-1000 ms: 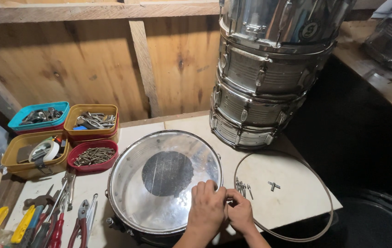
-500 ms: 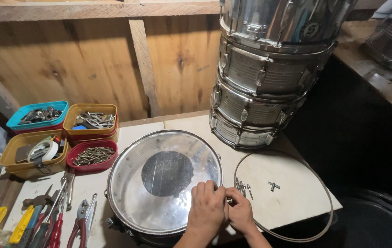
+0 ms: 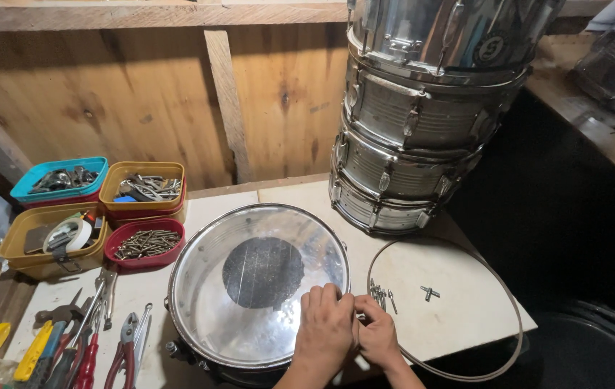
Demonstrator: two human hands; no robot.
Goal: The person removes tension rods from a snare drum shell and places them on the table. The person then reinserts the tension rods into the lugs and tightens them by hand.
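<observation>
Bench notes. A snare drum [image 3: 257,284] lies flat on the pale work board [image 3: 458,302], clear head up, dark round patch at its centre. My left hand [image 3: 324,333] rests on the near right rim of the drum, fingers curled down over the edge; my right hand [image 3: 378,337] sits just beside it, off the rim, fingers bent inward toward the left. Both hands are partly closed. Whether either pinches something small between them I cannot tell; the contact point is hidden.

To the right of the drum, a loose metal hoop [image 3: 495,302] lies on the board, its near arc hanging past the board's edge. Inside it: a row of tension rods [image 3: 381,294] close to my right hand, and a small drum key [image 3: 430,292] farther right.

Behind, against the plank wall [image 3: 141,101], a stack of chrome drum shells [image 3: 422,122] stands at the board's back right corner.

Left side: four small trays, a teal tray [image 3: 59,180] and a yellow tray [image 3: 145,189] with mixed hardware, a red tray [image 3: 145,243] of screws, and another yellow tray holding a tape roll [image 3: 68,234]. In front of them, pliers [image 3: 128,349], a hammer [image 3: 59,315] and screwdrivers [image 3: 84,353] lie loose.

Room dim to the right; dark floor below the bench.
</observation>
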